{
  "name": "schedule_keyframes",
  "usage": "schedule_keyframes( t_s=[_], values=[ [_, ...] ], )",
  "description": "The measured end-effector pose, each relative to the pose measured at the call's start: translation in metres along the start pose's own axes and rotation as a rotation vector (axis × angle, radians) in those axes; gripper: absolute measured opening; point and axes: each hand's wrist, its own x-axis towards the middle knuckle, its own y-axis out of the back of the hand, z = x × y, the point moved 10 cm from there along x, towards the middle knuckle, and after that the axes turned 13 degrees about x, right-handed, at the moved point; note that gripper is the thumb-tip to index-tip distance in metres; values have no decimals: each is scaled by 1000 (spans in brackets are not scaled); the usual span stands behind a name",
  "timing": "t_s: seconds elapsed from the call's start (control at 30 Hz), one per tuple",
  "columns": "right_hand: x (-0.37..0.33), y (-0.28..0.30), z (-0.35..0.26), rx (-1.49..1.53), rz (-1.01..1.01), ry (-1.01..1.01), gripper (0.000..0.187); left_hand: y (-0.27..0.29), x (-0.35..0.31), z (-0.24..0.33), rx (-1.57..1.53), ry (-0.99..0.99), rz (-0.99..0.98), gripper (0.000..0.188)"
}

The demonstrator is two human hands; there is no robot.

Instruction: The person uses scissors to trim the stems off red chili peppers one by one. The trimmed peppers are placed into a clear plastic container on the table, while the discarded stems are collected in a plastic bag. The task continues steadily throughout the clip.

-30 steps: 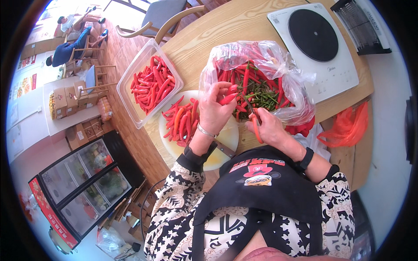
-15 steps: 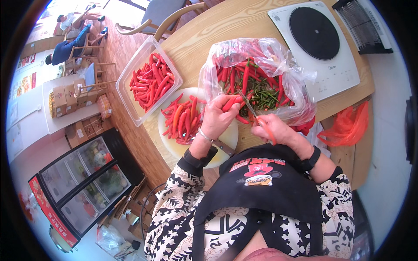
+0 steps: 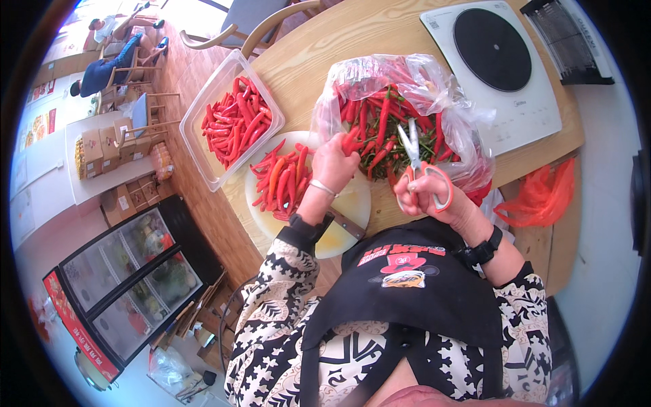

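Observation:
My left hand [image 3: 333, 165] is closed around red chili peppers [image 3: 352, 140] at the near left edge of a clear plastic bag [image 3: 342, 76]. Inside the bag lie many more red chilies [image 3: 384, 114] and cut green stems. In my right hand [image 3: 434, 197] are scissors [image 3: 411, 146] with orange-and-white handles, their blades slightly apart and pointing over the bag. Left of the bag, a pile of red chilies [image 3: 283, 178] rests on a round white cutting board [image 3: 352, 198]. A knife [image 3: 347, 224] lies partly under my left forearm on that board.
A clear plastic tub [image 3: 194, 136] of red chilies stands at the table's left edge. On the right are a white induction cooker [image 3: 505, 119] and an orange-red plastic bag [image 3: 540, 197]. A wooden chair [image 3: 278, 20] stands beyond the table; two people sit far off.
My right hand has swung the scissors away from the chilies in my left hand, turning the blades upward. My left hand has shifted slightly left, still holding chilies.

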Motion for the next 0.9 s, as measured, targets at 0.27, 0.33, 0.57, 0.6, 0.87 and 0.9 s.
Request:
schedule_keyframes(
  t_s=[0.27, 0.33, 0.57, 0.6, 0.87, 0.9],
  values=[
    [-7, 46, 18, -548, 370, -147, 33, -6, 4, 2, 94, -40, 89, 29],
    [-3, 50, 24, -578, 362, -157, 30, -15, 5, -19, -395, 52, 31, 28],
    [6, 35, 19, -748, 309, -139, 30, 5, -9, 1, -662, 144, -322, 21],
    [9, 33, 16, -812, 308, -120, 32, 7, -11, 7, -649, 124, -335, 21],
    [6, 34, -4, -1115, 397, -126, 44, 11, -22, 38, -472, -49, -409, 20],
    [5, 32, -7, -1139, 397, -112, 43, 13, -21, 38, -443, -46, -399, 20]
  ],
)
